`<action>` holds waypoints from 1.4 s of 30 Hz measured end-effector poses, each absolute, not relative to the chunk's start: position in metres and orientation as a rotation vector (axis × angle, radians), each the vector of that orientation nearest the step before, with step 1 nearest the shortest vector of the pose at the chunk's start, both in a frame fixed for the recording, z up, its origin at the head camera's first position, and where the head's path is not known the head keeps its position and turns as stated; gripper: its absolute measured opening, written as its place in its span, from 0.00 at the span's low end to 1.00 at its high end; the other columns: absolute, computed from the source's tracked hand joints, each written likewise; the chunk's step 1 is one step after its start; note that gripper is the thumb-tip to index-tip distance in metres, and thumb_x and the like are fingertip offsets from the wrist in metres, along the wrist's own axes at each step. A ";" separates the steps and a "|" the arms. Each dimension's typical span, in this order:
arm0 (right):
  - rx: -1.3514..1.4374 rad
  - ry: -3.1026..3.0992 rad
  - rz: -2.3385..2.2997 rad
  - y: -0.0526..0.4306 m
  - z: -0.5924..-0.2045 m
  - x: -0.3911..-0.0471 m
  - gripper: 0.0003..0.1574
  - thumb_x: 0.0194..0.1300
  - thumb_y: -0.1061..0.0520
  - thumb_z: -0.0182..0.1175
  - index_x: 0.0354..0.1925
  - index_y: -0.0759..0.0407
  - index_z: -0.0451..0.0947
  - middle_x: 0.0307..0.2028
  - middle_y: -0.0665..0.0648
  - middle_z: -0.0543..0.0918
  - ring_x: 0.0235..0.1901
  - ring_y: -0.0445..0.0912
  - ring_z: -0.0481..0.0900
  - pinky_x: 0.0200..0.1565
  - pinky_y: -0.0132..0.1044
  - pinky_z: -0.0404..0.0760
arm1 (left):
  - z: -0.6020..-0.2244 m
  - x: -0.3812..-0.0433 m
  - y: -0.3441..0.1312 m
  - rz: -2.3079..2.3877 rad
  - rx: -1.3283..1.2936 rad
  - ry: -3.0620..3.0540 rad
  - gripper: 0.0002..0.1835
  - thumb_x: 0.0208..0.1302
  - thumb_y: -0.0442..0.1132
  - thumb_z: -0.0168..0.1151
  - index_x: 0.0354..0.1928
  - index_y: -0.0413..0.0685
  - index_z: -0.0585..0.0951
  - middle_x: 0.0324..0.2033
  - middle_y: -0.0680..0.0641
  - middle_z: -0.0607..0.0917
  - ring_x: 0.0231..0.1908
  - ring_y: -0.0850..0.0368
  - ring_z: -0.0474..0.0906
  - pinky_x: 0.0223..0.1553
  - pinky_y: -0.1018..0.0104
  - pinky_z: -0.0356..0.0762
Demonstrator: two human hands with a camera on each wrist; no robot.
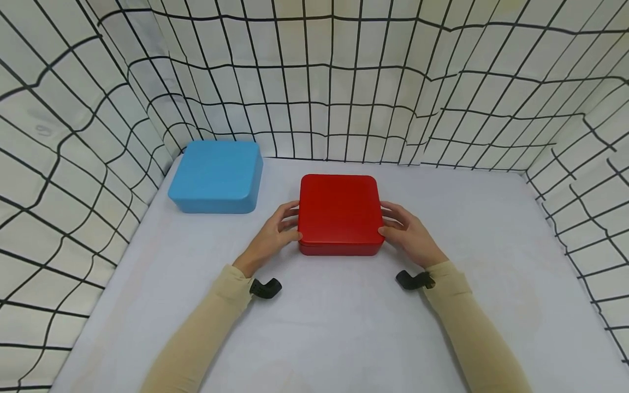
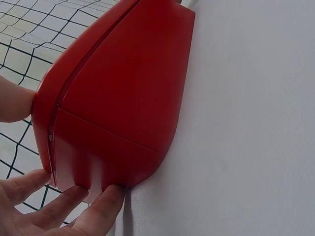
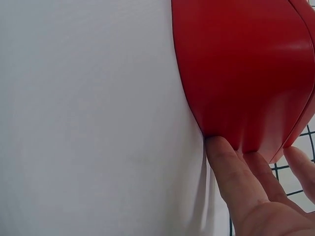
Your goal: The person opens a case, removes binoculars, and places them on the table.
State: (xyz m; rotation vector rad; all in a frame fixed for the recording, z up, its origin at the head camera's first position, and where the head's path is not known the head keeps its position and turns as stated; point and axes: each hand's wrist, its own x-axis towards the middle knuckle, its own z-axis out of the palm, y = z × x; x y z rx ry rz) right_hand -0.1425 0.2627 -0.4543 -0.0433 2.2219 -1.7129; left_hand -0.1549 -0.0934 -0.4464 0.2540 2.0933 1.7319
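A red rectangular box [image 1: 339, 210] with rounded corners and a closed lid sits on the white table, in the middle of the head view. At its left side, my left hand [image 1: 276, 234] holds it, thumb by the lid edge and fingertips against the side wall; the left wrist view shows the thin lid seam [image 2: 57, 104]. My right hand [image 1: 410, 233] grips the opposite side the same way. In the right wrist view, fingertips [image 3: 219, 147] touch the red side wall low down by the table, and the thumb is out of sight there.
Further back on the left lies a light blue box [image 1: 216, 177] of similar shape, close to the black wire grid [image 1: 329, 103] that encloses the back and sides. White cloth covers the table [image 1: 339, 327]. Black curved wrist mounts [image 1: 265, 288] stick out from both sleeves.
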 end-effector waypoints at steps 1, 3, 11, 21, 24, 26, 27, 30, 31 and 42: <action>-0.038 2.225 -1.709 0.264 -0.454 -0.142 0.45 0.68 0.51 0.67 0.77 0.34 0.60 0.77 0.53 0.65 0.75 0.57 0.67 0.66 0.53 0.80 | -0.446 -0.155 -0.092 1.727 0.259 2.096 0.47 0.61 0.36 0.64 0.81 0.57 0.54 0.78 0.42 0.61 0.78 0.37 0.59 0.73 0.35 0.68; -0.028 2.229 -1.699 0.265 -0.454 -0.140 0.45 0.68 0.51 0.67 0.77 0.33 0.60 0.77 0.52 0.65 0.76 0.57 0.67 0.66 0.53 0.80 | -0.446 -0.154 -0.091 1.718 0.263 2.102 0.48 0.61 0.36 0.64 0.81 0.58 0.54 0.78 0.42 0.61 0.78 0.37 0.60 0.72 0.35 0.68; -0.012 2.210 -1.709 0.269 -0.451 -0.137 0.45 0.68 0.50 0.67 0.77 0.32 0.60 0.76 0.51 0.66 0.75 0.56 0.68 0.66 0.53 0.80 | -0.446 -0.154 -0.086 1.713 0.266 2.112 0.47 0.61 0.36 0.64 0.81 0.59 0.55 0.78 0.43 0.62 0.77 0.37 0.61 0.72 0.36 0.70; -0.016 2.220 -1.700 0.276 -0.450 -0.133 0.46 0.68 0.51 0.67 0.77 0.36 0.59 0.77 0.54 0.65 0.75 0.58 0.67 0.66 0.53 0.81 | -0.446 -0.153 -0.079 1.707 0.281 2.100 0.46 0.62 0.36 0.63 0.81 0.58 0.55 0.78 0.44 0.62 0.77 0.38 0.61 0.72 0.37 0.70; -0.010 2.214 -1.707 0.278 -0.449 -0.132 0.46 0.68 0.51 0.67 0.78 0.37 0.59 0.77 0.54 0.65 0.76 0.58 0.67 0.65 0.53 0.81 | -0.446 -0.152 -0.076 1.703 0.285 2.100 0.46 0.62 0.36 0.63 0.81 0.58 0.55 0.78 0.44 0.62 0.77 0.38 0.61 0.72 0.37 0.71; -0.009 2.218 -1.703 0.280 -0.449 -0.131 0.47 0.68 0.51 0.67 0.78 0.37 0.58 0.77 0.54 0.64 0.76 0.58 0.67 0.65 0.53 0.81 | -0.445 -0.151 -0.075 1.701 0.281 2.099 0.46 0.62 0.37 0.63 0.80 0.59 0.55 0.77 0.44 0.62 0.76 0.38 0.62 0.71 0.37 0.71; -0.009 2.220 -1.699 0.281 -0.449 -0.130 0.47 0.68 0.51 0.68 0.78 0.37 0.58 0.78 0.55 0.64 0.76 0.58 0.66 0.65 0.54 0.81 | -0.445 -0.151 -0.074 1.702 0.276 2.096 0.46 0.62 0.37 0.64 0.80 0.59 0.56 0.77 0.45 0.63 0.76 0.39 0.62 0.71 0.38 0.71; 0.001 2.235 -1.682 0.282 -0.449 -0.129 0.47 0.68 0.50 0.68 0.78 0.37 0.58 0.78 0.54 0.64 0.76 0.58 0.66 0.65 0.54 0.81 | -0.445 -0.150 -0.072 1.695 0.279 2.094 0.46 0.62 0.37 0.64 0.80 0.59 0.56 0.77 0.45 0.63 0.76 0.39 0.62 0.71 0.37 0.71; 0.003 2.240 -1.676 0.283 -0.449 -0.128 0.47 0.68 0.50 0.68 0.78 0.36 0.58 0.78 0.54 0.64 0.76 0.58 0.66 0.65 0.54 0.81 | -0.445 -0.150 -0.071 1.695 0.276 2.091 0.46 0.62 0.37 0.64 0.80 0.60 0.56 0.77 0.45 0.63 0.76 0.39 0.62 0.71 0.37 0.71; -0.016 2.279 -1.643 0.297 -0.449 -0.122 0.47 0.68 0.50 0.67 0.78 0.38 0.58 0.77 0.55 0.64 0.75 0.59 0.67 0.65 0.54 0.81 | -0.446 -0.147 -0.061 1.678 0.318 2.082 0.46 0.61 0.36 0.66 0.79 0.58 0.56 0.76 0.45 0.63 0.76 0.40 0.63 0.71 0.38 0.72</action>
